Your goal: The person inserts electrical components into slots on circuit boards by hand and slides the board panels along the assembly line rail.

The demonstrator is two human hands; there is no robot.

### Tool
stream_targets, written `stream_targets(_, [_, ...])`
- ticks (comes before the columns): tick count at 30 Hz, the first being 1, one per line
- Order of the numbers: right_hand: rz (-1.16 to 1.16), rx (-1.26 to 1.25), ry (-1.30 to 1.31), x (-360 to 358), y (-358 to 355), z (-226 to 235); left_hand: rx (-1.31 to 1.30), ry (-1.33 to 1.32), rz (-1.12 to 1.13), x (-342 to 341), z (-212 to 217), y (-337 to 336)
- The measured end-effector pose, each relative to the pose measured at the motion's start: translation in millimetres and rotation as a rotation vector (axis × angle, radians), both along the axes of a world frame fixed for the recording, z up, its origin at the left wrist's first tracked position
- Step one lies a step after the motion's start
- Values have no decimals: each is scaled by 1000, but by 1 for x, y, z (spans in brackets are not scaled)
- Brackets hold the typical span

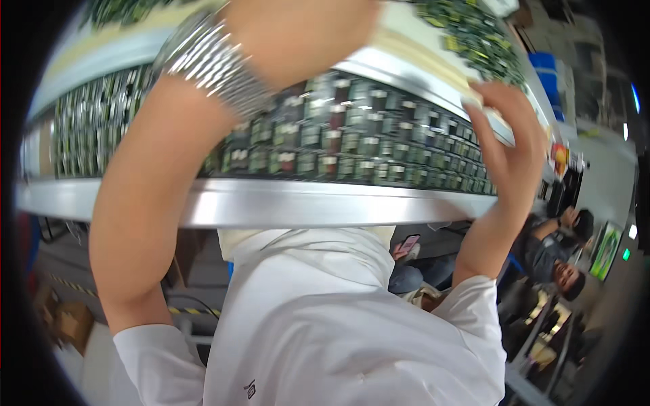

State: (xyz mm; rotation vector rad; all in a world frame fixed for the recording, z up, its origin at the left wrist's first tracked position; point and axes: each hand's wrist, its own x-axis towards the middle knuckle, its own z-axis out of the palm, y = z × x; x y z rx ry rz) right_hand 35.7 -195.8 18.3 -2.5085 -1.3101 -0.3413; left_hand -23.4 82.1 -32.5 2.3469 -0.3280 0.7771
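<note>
My left hand (pixel 305 34) reaches across the table at the top of the view. Its fingers lie hidden beyond the upper edge, and a silver metal-band watch (pixel 220 64) sits on that wrist. Beneath this hand stand tight rows of small dark green and black pieces (pixel 332 128) with pale and reddish patches; blur hides their exact kind. My right hand (pixel 511 128) hovers over the right end of those rows. Its thumb and forefinger curve together in a pinch near a pale yellow strip (pixel 420 54); anything between the tips is too small and smeared to name.
A wide aluminium rail (pixel 271 203) edges the table in front of my body. A loose heap of small green and yellow pieces (pixel 481 44) lies at the far right. Beyond, at right, another person (pixel 555 257) sits; a phone (pixel 406 245) shows below the rail.
</note>
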Motion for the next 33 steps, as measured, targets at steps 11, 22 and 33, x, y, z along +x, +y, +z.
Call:
stream_targets(11, [6, -71, 18, 109, -34, -61, -75, 455, -101, -26, 22, -28])
stream_targets(22, [33, -78, -84, 94, -12, -55, 122, 412, 14, -51, -4, -80])
stream_targets(33, [80, 217, -119, 72, -20, -48, 88, 463, 92, -54, -10, -83])
